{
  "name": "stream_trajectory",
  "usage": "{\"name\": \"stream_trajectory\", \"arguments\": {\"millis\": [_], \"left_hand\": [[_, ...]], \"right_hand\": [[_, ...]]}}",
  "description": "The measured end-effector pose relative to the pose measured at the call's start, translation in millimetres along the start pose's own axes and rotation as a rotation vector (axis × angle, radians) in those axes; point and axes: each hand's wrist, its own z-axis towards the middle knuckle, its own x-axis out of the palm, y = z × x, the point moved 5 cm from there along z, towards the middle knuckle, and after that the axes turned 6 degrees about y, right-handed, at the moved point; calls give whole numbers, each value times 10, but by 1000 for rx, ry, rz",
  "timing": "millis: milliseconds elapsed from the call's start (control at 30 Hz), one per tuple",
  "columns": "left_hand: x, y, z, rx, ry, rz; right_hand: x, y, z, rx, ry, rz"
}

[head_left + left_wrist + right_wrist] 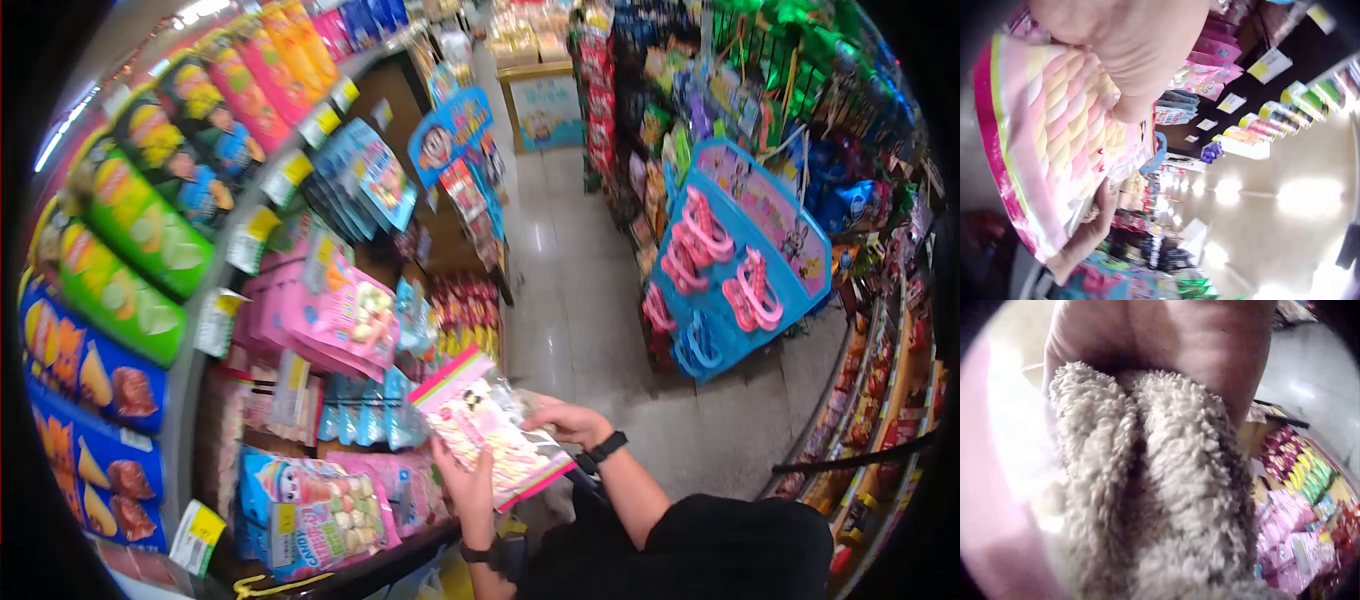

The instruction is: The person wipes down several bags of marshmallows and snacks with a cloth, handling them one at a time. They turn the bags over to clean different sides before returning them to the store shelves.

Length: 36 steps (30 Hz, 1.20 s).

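In the head view, my left hand grips the lower left edge of a clear bag of twisted marshmallows with pink strips at both ends. Its thumb lies over the bag's front, as the left wrist view also shows, with pale pink, yellow and white twists inside. My right hand is at the bag's right side and holds a fluffy grey-beige cloth. That cloth hangs in folds from the hand in the right wrist view, beside the bag's blurred pink edge. The right fingertips are partly hidden by the cloth.
Candy bags fill the shelf at left, with pink bags hanging above them. Chip packets line the top shelf. Across the aisle floor, a blue display board holds pink and blue sandals. Snack shelves curve along the far right.
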Motion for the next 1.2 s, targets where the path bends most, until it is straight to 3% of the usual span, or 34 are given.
{"name": "stream_trajectory", "arguments": {"millis": [100,167,200,267,300,400,467,567,600,667,700,733,800,833,967,1067,1133,1200], "left_hand": [[164,-569,-96,24,105,-285],[221,-889,-179,-77,244,-501],[213,-1077,-198,-53,254,-506],[146,-1507,-251,151,173,-301],[170,-1798,-312,309,97,-270],[156,-2160,-373,429,123,-241],[222,-2255,-425,535,223,-211],[233,-2271,-584,573,185,-400],[171,-2327,-634,670,192,-375],[34,-2344,-720,514,162,-408],[-112,-2231,-751,572,138,-353],[-219,-2067,-751,523,138,-404],[-294,-2363,-1089,571,123,-315],[-313,-2321,-1141,475,120,-451],[-452,-2226,-1355,506,83,-259],[-361,-2232,-1337,517,-24,-507],[-346,-2209,-1340,497,-13,-507],[-309,-2219,-1359,502,39,-532]], "right_hand": [[407,397,-152,-111,-12,-196],[796,739,-238,-357,-47,-468],[1039,828,-260,-372,-34,-485],[1506,1065,-428,-680,-303,-854],[1705,1123,-493,-815,-467,-1208],[2191,1010,-558,-1022,-362,-1056],[2488,808,-540,-898,-291,-1146],[2882,534,-565,-959,-16,-1078],[2960,523,-593,-948,-13,-1067],[3233,464,-694,-1110,300,-1237],[3316,444,-705,-1128,396,-1298],[3356,451,-704,-1117,398,-1287],[3453,422,-733,-1209,331,-1513],[3463,439,-722,-1256,259,-1542],[3220,338,-674,-1191,119,-1280],[3377,193,-715,-1260,195,-1403],[3546,84,-742,-1170,358,-1542],[3576,2,-797,-1229,397,-1483]]}}
